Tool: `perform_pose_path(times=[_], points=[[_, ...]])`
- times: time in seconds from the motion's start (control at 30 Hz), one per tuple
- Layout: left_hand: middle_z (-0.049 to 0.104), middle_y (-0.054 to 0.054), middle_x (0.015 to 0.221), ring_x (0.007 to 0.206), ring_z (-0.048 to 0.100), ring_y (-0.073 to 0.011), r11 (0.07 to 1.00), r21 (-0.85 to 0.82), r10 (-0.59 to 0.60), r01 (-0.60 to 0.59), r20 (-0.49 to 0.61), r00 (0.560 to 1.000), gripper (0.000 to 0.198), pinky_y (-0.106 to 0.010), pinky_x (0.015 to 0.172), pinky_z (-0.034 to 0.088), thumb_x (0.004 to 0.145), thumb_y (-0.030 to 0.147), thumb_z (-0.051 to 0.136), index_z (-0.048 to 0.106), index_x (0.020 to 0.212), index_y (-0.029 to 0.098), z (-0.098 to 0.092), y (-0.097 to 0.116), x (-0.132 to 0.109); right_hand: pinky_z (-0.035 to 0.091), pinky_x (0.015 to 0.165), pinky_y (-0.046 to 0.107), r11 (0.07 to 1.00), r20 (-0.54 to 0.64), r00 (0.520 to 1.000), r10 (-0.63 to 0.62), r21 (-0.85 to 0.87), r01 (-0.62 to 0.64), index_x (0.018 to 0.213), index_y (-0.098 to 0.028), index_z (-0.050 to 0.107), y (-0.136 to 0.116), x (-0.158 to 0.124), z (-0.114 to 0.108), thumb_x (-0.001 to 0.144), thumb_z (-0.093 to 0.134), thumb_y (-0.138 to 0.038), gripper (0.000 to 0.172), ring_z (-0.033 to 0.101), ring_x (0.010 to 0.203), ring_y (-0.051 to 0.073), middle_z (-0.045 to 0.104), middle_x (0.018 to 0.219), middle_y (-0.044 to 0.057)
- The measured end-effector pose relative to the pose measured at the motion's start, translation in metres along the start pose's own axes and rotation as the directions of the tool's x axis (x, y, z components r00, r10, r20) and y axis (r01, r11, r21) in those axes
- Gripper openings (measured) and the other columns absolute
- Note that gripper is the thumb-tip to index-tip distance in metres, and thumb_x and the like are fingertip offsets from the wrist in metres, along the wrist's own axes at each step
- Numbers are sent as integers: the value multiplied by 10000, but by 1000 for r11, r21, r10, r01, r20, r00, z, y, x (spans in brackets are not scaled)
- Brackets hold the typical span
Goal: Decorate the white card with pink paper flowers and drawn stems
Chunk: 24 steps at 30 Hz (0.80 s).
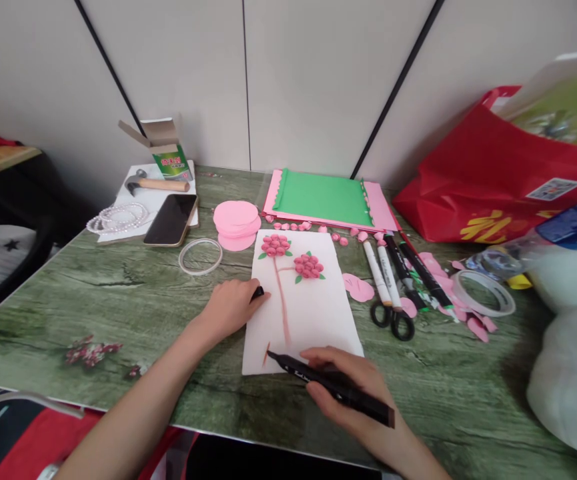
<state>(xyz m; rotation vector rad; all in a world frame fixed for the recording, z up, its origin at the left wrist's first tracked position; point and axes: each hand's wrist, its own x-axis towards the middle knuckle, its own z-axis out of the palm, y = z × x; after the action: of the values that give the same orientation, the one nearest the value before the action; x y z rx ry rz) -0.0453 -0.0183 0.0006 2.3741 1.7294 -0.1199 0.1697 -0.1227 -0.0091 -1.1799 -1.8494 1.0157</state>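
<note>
My right hand (363, 387) is closed around a black marker (318, 377), whose tip meets a short reddish-brown stroke near the lower left corner of a white sheet of paper (323, 317). My left hand (231, 308) rests at the sheet's left edge, fingers curled around a small black marker cap (257, 293). On the sheet's upper part are two clusters of pink rolled-paper flowers, one at the left (275, 246) and another (309, 266) to its right, with small green leaves. A brown drawn stem (282, 303) runs down from them, with a side branch.
Right of the sheet lie several markers (377, 273), black-handled scissors (391, 321), pink scraps and a tape roll (484, 293). Behind are green paper (323, 197) and a red bag (498, 180). Leftward are pink circles (237, 223), another tape roll (201, 257), a phone (172, 220) and a hammer (155, 183).
</note>
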Motion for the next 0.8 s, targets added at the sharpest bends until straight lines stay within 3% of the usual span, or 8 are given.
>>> perform_pose_path(times=[0.33,0.53,0.8], points=[[691,-108,862,811,652,-294,999,45,-10,9,15,1000,331,-344,624,453,903,417,369,591,930,173,-1,3,-1,455,616,216,993,105,989,-100,73,93,966,-212,651,0,2,1,767,618,-182,204,592,672,118,639,754,4],[687,-104,831,786,650,-294,997,78,-12,11,16,1000,309,-336,600,443,899,404,372,589,916,185,-3,5,-1,468,615,196,998,-85,995,-55,-32,52,915,-215,645,0,3,2,759,600,-145,176,615,670,116,669,776,-6],[679,-113,819,770,645,-299,996,92,-16,12,51,999,255,-353,609,442,880,336,388,582,946,185,-4,7,-2,474,598,203,996,-90,992,-86,-15,85,951,-188,659,-4,6,10,786,595,-168,178,609,642,115,667,747,7]])
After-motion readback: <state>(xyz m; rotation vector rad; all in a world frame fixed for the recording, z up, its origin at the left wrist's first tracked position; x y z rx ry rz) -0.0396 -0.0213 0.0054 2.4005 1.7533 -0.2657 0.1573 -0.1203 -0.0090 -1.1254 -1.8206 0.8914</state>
